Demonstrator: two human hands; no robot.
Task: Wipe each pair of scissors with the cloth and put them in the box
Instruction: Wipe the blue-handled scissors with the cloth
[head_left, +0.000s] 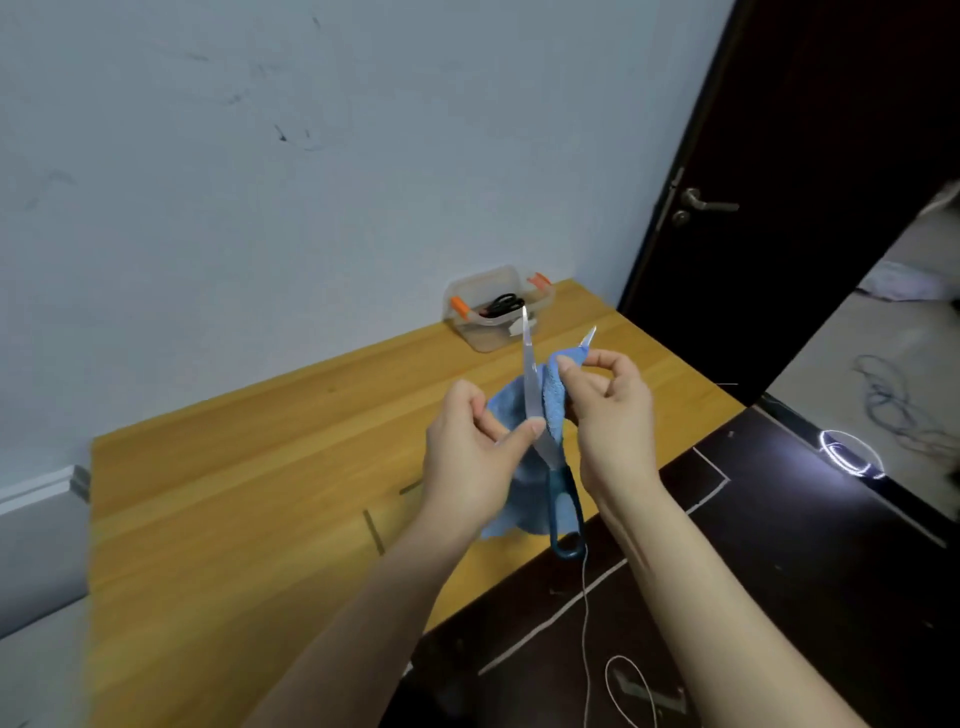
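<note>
Wiping in mid-air above the right edge of the table (260, 493). The teal-handled scissors (531, 384) are held points-up, with the blades spread in a V and the handle loops hanging below. The left hand (470, 457) pinches the nearer blade low down by the pivot, between thumb and fingers. The right hand (610, 410) pinches a fold of the blue cloth (553, 400) around the farther blade, just under its tip. The rest of the cloth drapes limply between the hands.

The scissors are rigid, light and smooth-sided, with sharp edges and points, so they are best gripped on the blade flats or the handles. The cloth is soft and yields to any fold.

The clear box (483, 338) stands at the far edge by the wall. It already holds what appears to be a pair of black scissors (503, 304).
</note>
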